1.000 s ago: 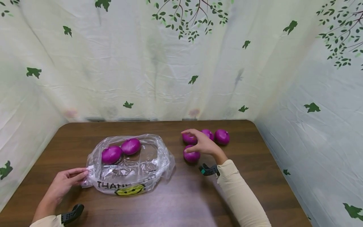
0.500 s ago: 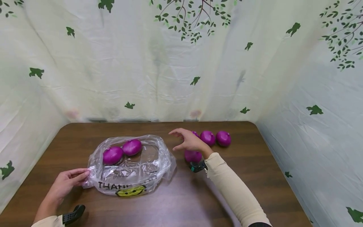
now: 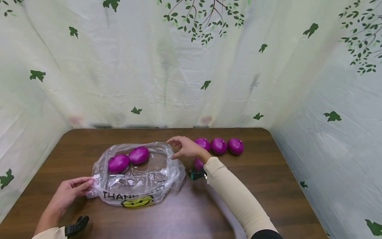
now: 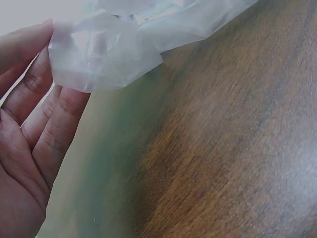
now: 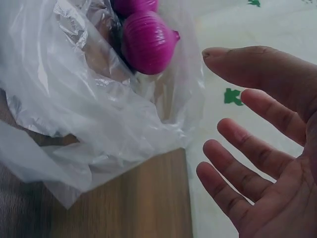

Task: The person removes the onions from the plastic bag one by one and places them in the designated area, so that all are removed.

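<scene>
A clear plastic bag [image 3: 134, 182] with THAN lettering and a yellow smiley lies on the table, its mouth spread wide. Inside it, at the far left, two purple onions [image 3: 118, 163] rest side by side. My left hand [image 3: 67, 194] pinches the bag's left edge between thumb and fingers; the left wrist view shows the gathered plastic [image 4: 99, 59] at the fingertips. My right hand [image 3: 186, 147] hovers at the bag's right rim with fingers spread and holds nothing. In the right wrist view its fingers [image 5: 237, 136] appear apart from the plastic.
Three onions [image 3: 219, 146] stand in a row at the back right of the brown table [image 3: 268, 199]. Another onion [image 3: 198, 163] sits nearer, partly behind the right wrist. A leaf-patterned curtain [image 3: 179, 73] hangs behind and along both sides.
My right hand has travelled left, from above the loose onions to the bag's right rim, uncovering the back row. The left hand has kept its hold on the bag.
</scene>
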Demonstrator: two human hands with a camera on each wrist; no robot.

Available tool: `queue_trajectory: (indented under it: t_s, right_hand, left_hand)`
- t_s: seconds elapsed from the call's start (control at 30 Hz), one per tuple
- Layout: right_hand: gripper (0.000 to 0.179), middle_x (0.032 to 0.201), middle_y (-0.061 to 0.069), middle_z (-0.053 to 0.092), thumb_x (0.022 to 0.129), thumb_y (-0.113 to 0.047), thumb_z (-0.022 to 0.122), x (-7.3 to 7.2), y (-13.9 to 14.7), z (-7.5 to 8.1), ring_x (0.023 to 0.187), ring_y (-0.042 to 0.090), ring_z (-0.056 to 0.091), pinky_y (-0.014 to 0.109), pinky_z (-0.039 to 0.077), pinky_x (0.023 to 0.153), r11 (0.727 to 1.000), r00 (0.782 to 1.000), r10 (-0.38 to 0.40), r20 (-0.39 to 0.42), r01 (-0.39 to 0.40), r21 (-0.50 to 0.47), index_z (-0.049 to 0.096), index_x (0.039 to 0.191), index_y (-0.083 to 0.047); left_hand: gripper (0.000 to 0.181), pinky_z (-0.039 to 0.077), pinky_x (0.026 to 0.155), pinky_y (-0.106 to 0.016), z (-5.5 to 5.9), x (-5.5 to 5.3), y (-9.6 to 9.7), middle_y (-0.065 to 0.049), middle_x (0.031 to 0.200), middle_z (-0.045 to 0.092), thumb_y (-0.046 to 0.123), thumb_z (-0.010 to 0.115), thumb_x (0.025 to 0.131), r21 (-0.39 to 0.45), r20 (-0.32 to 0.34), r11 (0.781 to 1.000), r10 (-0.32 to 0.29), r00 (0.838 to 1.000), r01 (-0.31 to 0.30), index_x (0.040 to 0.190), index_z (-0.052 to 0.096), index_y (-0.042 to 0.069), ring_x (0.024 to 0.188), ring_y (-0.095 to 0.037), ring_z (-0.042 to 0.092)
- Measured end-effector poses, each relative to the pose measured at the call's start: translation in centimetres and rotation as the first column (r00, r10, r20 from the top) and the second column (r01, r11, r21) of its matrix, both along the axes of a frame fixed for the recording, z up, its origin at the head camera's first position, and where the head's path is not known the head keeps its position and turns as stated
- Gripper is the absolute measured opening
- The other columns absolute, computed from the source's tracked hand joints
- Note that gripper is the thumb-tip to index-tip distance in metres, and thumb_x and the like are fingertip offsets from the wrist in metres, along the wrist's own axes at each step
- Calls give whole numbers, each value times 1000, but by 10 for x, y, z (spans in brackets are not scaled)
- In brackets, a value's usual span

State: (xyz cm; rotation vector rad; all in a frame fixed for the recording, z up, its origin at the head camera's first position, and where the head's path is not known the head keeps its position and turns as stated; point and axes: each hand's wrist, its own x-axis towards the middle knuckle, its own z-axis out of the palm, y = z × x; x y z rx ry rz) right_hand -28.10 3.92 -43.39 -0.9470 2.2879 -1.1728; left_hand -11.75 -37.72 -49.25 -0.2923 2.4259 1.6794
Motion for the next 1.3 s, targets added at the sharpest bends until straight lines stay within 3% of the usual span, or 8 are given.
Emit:
queue_trajectory:
  t_s: [0.4,0.77,1.07,1.3]
  right_hand:
    - [59,133,16,55,79,-4,78,-4,-25,-4,122,30,53,31,44,100,999,998,33,56,-32,-5,53,133,1]
    - [58,134,20,53,79,-1,77,-3,-47,-15,123,35,51,39,43,101,997,996,73,47,-73,6,52,132,5]
    - [61,137,13,53,80,-7,78,-5,-64,-16,124,31,51,34,43,101,993,996,90,15,-91,78,53,135,-1]
    - [65,138,13,52,80,-8,79,-11,-72,-16,126,29,50,32,42,103,987,994,102,37,-105,123,50,138,-4]
  left_hand:
    - [31,55,69,-23,1,-2,-2,19,87,65,22,64,94,-24,22,1000,3,1000,-2,107,70,-6,77,-5,64]
    - [43,55,70,-23,5,0,-2,18,88,65,26,65,93,-32,14,999,6,1000,-6,112,63,-13,77,-6,65]
    - [47,55,71,-24,3,-2,-1,13,91,66,25,64,94,-51,44,999,7,999,-5,116,58,-17,78,-5,64]
    - [45,56,69,-25,1,-4,3,13,91,66,21,64,94,-52,18,999,2,1000,-1,115,58,-19,76,-5,64]
